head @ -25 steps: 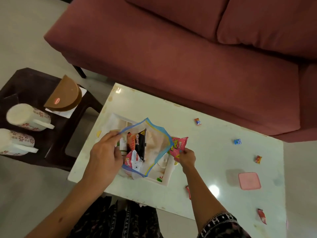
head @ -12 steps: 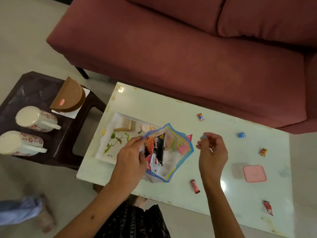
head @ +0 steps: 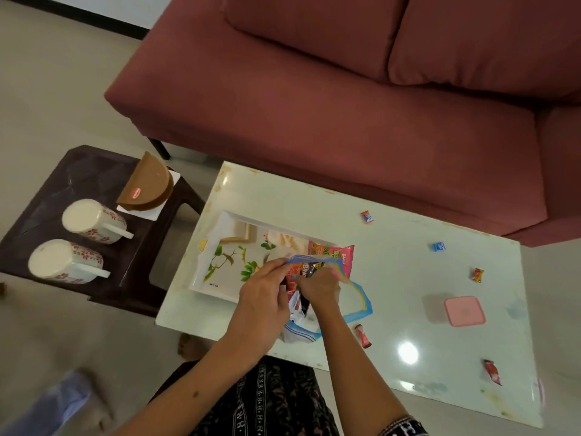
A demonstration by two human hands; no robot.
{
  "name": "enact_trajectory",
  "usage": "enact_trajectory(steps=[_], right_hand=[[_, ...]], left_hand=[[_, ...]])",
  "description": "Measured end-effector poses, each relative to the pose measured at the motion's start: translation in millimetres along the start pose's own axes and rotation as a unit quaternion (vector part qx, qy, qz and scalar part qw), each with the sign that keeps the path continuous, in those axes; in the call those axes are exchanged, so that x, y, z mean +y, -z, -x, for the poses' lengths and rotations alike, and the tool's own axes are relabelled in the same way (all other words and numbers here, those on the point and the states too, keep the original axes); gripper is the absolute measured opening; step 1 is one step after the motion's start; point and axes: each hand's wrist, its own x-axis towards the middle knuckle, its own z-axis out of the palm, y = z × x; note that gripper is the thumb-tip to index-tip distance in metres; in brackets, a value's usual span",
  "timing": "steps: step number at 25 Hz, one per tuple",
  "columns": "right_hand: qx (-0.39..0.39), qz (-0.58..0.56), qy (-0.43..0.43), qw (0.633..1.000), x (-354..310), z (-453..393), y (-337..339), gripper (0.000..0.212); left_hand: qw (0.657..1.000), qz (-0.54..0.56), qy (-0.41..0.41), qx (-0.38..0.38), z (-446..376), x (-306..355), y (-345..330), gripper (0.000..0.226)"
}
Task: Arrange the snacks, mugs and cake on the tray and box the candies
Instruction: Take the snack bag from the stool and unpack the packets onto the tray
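Pinching the blue-edged rim of a clear zip bag with the left hand, fingers curled on the plastic; right hand sunk into the bag's mouth, fingers closed among snack packets, exact hold hidden. Bag near the table's front edge, overlapping the right end of a floral tray. One pink packet on that tray end. Wrapped candies scattered toward the right side, pink box among them. Two mugs and half a cake apart on a dark stool off the left edge.
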Motion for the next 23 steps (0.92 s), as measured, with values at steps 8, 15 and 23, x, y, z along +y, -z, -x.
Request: enact_trajectory(steps=[8,15,23], right_hand=[[0.07,0.025,0.01,0.997,-9,26,-9,0.02],[0.219,0.078,0.179,0.956,-38,105,81,0.018],[0.353,-0.218,0.207,0.886,6,122,172,0.03]], left_hand=[[1.0,-0.014,-0.003,0.002,19,-17,12,0.043],[0.998,-0.046,0.029,0.041,11,-27,28,0.048],[0.992,-0.053,0.063,0.091,3,-41,49,0.041]])
